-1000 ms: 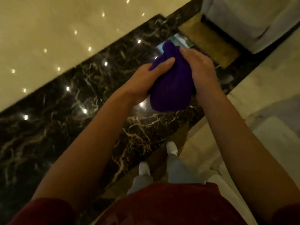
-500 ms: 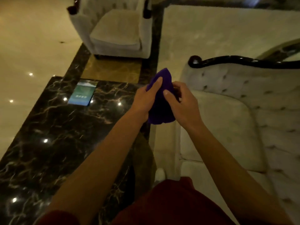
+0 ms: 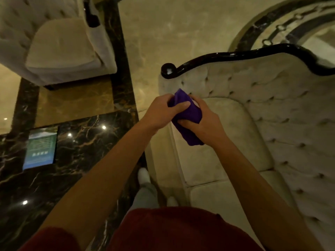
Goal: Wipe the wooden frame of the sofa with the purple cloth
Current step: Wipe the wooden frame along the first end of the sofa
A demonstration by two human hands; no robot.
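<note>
A bunched purple cloth (image 3: 188, 115) is held between both hands in front of me. My left hand (image 3: 163, 111) grips its upper left side, thumb across the top. My right hand (image 3: 203, 124) clasps it from the right and below. The cloth hangs over the seat cushion of a cream tufted sofa (image 3: 272, 124). The sofa's dark glossy wooden frame (image 3: 226, 57) runs along the top of its back, ending in a round scroll at the left. The frame lies well beyond my hands, untouched.
A dark marble table (image 3: 81, 142) stands at my left with a card or tablet (image 3: 40, 147) lying on it. A cream armchair (image 3: 59, 44) sits at the far left. Pale carpet lies between armchair and sofa. My feet stand between table and sofa.
My view has swung from the marble table to the sofa, bringing its wooden frame into sight. Both hands kept hold of the cloth and have worked it into a tighter bundle.
</note>
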